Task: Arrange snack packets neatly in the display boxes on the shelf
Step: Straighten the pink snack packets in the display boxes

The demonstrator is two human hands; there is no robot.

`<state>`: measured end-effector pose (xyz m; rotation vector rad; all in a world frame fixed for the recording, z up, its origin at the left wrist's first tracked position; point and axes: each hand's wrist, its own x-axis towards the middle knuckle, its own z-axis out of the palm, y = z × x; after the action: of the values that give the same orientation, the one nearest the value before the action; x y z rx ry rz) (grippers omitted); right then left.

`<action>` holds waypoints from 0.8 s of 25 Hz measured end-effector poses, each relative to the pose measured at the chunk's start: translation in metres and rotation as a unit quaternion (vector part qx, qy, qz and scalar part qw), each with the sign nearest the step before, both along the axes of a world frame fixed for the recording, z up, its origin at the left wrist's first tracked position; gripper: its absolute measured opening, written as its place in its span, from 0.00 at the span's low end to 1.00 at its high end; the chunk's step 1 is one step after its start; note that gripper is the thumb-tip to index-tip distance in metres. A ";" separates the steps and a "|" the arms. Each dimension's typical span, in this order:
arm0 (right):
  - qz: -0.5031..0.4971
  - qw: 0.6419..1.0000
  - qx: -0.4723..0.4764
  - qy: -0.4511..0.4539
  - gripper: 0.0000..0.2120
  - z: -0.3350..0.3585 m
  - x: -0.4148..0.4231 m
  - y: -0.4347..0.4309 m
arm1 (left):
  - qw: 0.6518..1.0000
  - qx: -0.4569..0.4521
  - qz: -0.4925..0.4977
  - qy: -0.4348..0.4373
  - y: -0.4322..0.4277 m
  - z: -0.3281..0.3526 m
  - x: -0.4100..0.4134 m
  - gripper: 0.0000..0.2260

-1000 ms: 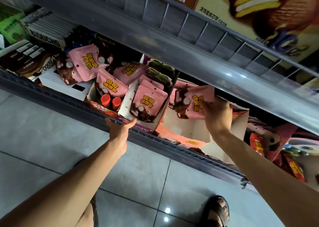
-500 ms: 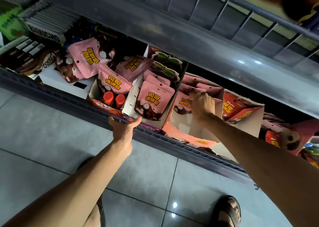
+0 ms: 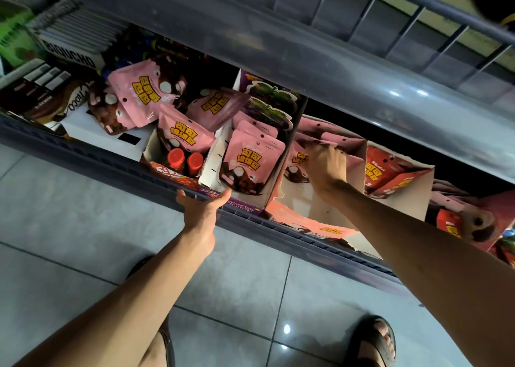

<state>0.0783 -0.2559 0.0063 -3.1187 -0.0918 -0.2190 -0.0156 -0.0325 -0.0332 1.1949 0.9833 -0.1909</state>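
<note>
My right hand (image 3: 324,166) reaches into the white display box (image 3: 315,205) on the shelf, fingers curled over the top edge of a pink snack packet (image 3: 296,161) standing among other pink packets. My left hand (image 3: 202,206) holds the grey shelf's front rail (image 3: 111,160), below a purple-fronted display box (image 3: 242,199) with upright pink packets (image 3: 250,157). Several loose pink packets (image 3: 145,93) lie jumbled further left. Red packets (image 3: 381,168) stand in the box to the right.
The upper shelf's grey edge (image 3: 306,49) overhangs the boxes closely. Two red-capped bottles (image 3: 185,161) stand in a small box. Chocolate boxes (image 3: 69,51) fill the left end. More packets (image 3: 473,221) sit at far right. Below is tiled floor with my sandalled foot (image 3: 373,341).
My right hand has carried the pink packet from above the box down into it, among the other packets. The left hand stays on the shelf rail. The camera has shifted slightly.
</note>
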 end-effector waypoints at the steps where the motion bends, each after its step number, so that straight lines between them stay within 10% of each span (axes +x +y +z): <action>1: 0.001 1.000 0.006 0.000 0.15 0.002 -0.001 0.000 | 1.000 0.002 0.002 0.000 0.000 0.000 0.000 0.50; 11: 0.156 0.972 0.153 -0.091 0.10 0.053 -0.045 0.032 | 1.000 -0.010 0.006 -0.003 -0.002 0.011 -0.004 0.50; 20: 0.116 0.991 0.026 0.060 0.25 0.038 -0.019 0.109 | 1.000 -0.014 0.007 -0.006 -0.001 0.012 -0.002 0.49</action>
<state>0.0592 -0.1471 0.0445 -3.0250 -0.4371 -0.0300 -0.0172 -0.0339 -0.0212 1.1626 0.9749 -0.1847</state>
